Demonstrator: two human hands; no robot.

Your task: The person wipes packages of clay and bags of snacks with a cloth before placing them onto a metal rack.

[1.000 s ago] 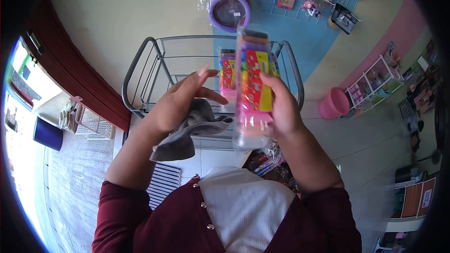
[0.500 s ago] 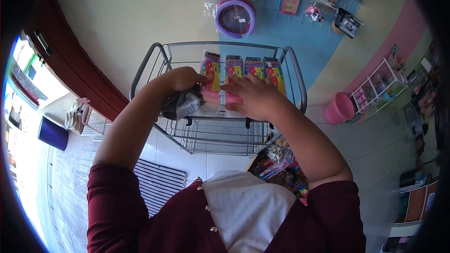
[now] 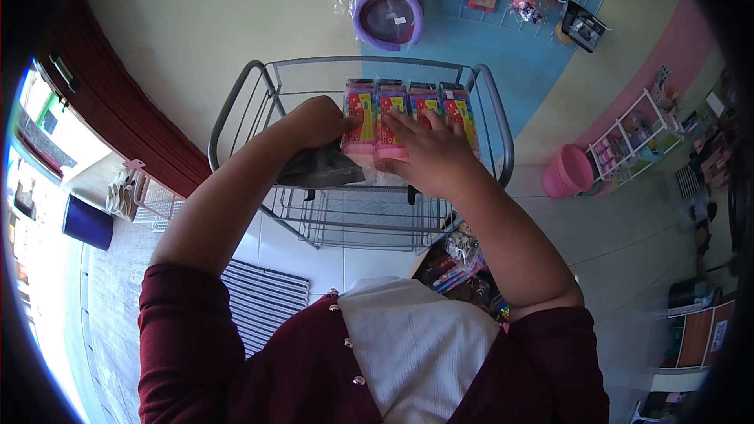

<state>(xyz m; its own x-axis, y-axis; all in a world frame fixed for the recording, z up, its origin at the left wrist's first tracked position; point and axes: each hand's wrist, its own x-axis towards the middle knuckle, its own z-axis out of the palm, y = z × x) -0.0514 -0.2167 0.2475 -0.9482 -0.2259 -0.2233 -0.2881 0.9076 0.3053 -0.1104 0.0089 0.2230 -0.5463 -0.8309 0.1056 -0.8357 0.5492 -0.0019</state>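
Note:
Several colourful packs with red and yellow labels stand in a row on the top shelf of a grey wire rack (image 3: pixel 275 86). My left hand (image 3: pixel 318 123) is at the left end of the row, its fingertips at the leftmost pack (image 3: pixel 359 114); its other fingers are curled, and what they hold is hidden. A dark cloth-like item (image 3: pixel 322 169) lies under that hand. My right hand (image 3: pixel 432 149) rests with spread fingers on the fronts of the middle packs (image 3: pixel 390 122). The rightmost pack (image 3: pixel 457 110) shows beyond its fingers.
Purple headbands (image 3: pixel 387 20) in plastic hang on the wall behind the rack. A pink basket (image 3: pixel 567 173) and a white shelf (image 3: pixel 628 137) stand at the right. A blue bin (image 3: pixel 88 222), a striped mat (image 3: pixel 267 302) and a red door (image 3: pixel 118 94) are at the left.
The leftmost pack now stands straighter and closer to the others. The dark item under my left hand lies flatter, its pale part no longer showing. My right hand has shifted slightly down the packs.

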